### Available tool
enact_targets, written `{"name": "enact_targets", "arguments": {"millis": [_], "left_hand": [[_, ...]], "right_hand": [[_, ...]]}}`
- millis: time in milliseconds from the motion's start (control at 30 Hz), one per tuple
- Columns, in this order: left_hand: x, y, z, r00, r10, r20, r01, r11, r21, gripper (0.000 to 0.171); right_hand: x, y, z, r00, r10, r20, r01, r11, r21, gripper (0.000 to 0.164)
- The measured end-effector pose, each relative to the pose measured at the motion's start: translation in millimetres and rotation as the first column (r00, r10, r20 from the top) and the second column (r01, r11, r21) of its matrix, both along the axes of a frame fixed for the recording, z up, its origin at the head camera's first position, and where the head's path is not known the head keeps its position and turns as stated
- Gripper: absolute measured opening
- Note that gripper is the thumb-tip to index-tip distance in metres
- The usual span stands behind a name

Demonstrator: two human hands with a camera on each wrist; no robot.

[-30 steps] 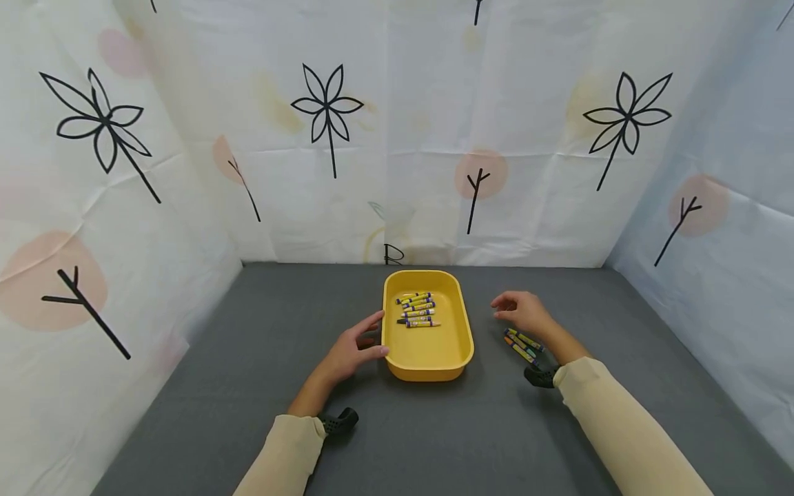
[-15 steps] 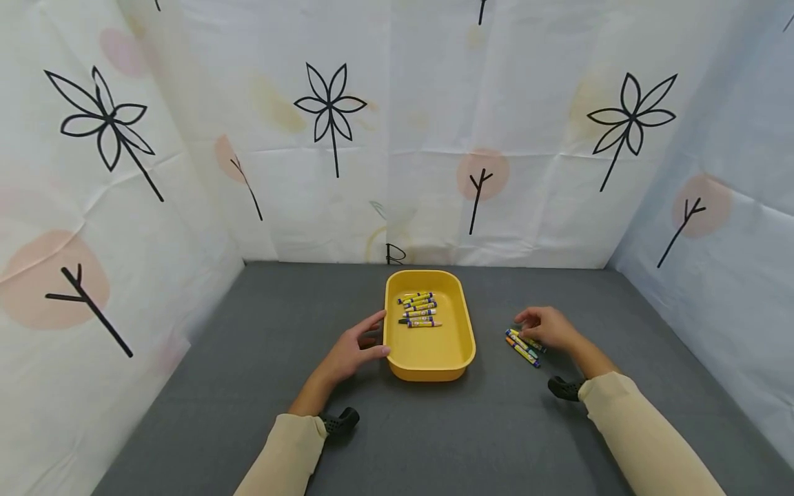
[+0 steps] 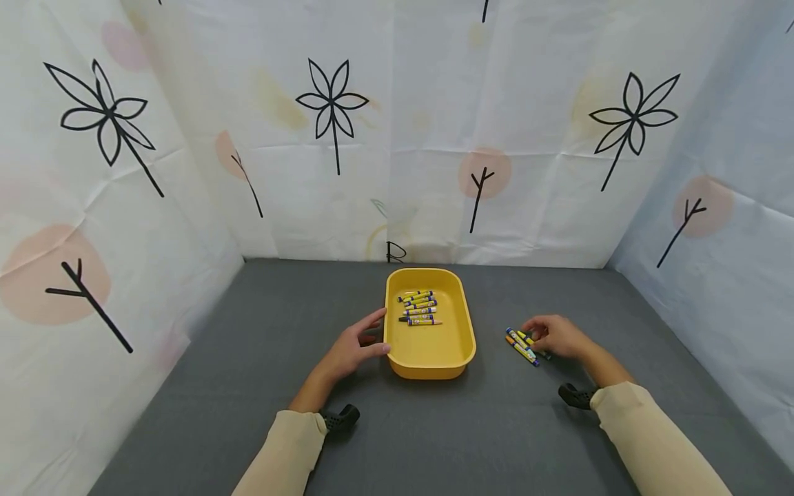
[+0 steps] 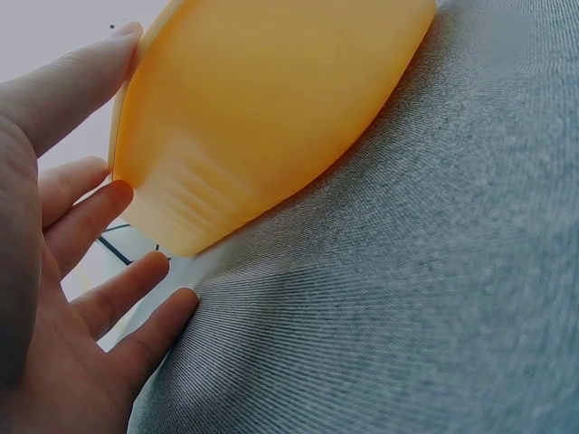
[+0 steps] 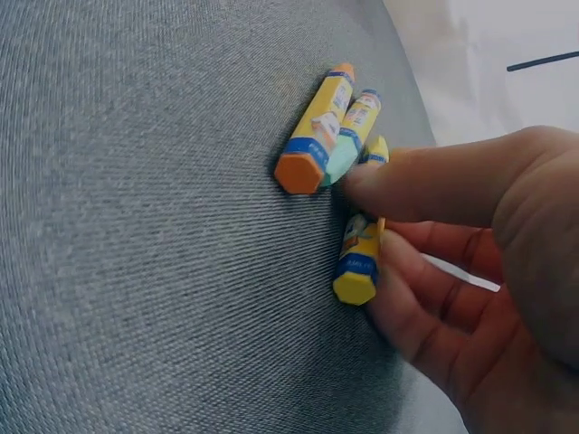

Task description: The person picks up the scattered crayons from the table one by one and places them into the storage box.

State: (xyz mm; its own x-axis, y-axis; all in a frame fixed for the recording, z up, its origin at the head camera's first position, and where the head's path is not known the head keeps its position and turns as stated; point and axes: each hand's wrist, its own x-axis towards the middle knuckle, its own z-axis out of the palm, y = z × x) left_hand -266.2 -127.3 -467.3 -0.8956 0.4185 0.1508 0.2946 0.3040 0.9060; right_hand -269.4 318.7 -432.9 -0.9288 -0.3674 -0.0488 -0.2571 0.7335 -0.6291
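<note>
A yellow tray (image 3: 431, 353) stands on the table with several yellow-wrapped crayons (image 3: 420, 311) lying in its far half. My left hand (image 3: 349, 355) is at the tray's left side, its thumb and fingers spread and nearly straight against the rim and wall. To the right of the tray, my right hand (image 3: 561, 339) pinches a yellow crayon (image 5: 355, 276) between thumb and fingers, close to the cloth. Right beside it lie an orange crayon (image 5: 317, 136) and a mint-green crayon (image 5: 360, 117). The middle of the pinched crayon is hidden by my thumb.
Grey cloth covers the table (image 3: 453, 441). White printed fabric (image 3: 422, 138) hangs at the back and both sides. A black wrist strap (image 3: 341, 417) shows below each hand.
My right hand has moved right and down toward me, onto the crayons beside the tray, and now pinches the yellow one. The left hand stays at the tray.
</note>
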Motion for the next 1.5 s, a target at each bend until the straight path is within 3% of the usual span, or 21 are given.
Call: {"name": "enact_targets", "arguments": {"millis": [333,667,1133,1333,1500], "left_hand": [[0.5,0,-0.3,1.000,-0.005,-0.010,0.005,1.000,-0.003,0.071],[-3.1,-2,-5.1,1.000,-0.016,0.013,0.016,1.000,0.001,0.071],[2.5,1,0.9,1.000,0.015,0.007,-0.015,1.000,-0.004,0.070],[3.3,0,3.0,1.000,0.000,-0.009,0.000,1.000,0.003,0.072],[2.5,-1,2.7,1.000,-0.002,-0.011,0.002,1.000,0.006,0.072]], "right_hand": [[-1.5,-1,4.0,0.997,-0.072,-0.001,0.072,0.997,0.008,0.029],[-12.6,-15,11.3,0.966,-0.204,-0.157,0.195,0.978,-0.072,0.032],[-26.7,-46,31.9,0.969,-0.203,-0.141,0.175,0.966,-0.189,0.035],[-33.8,-62,41.6,0.968,-0.216,-0.125,0.180,0.952,-0.249,0.037],[-42.0,-79,49.9,0.976,-0.184,-0.118,0.140,0.942,-0.306,0.037]]}}
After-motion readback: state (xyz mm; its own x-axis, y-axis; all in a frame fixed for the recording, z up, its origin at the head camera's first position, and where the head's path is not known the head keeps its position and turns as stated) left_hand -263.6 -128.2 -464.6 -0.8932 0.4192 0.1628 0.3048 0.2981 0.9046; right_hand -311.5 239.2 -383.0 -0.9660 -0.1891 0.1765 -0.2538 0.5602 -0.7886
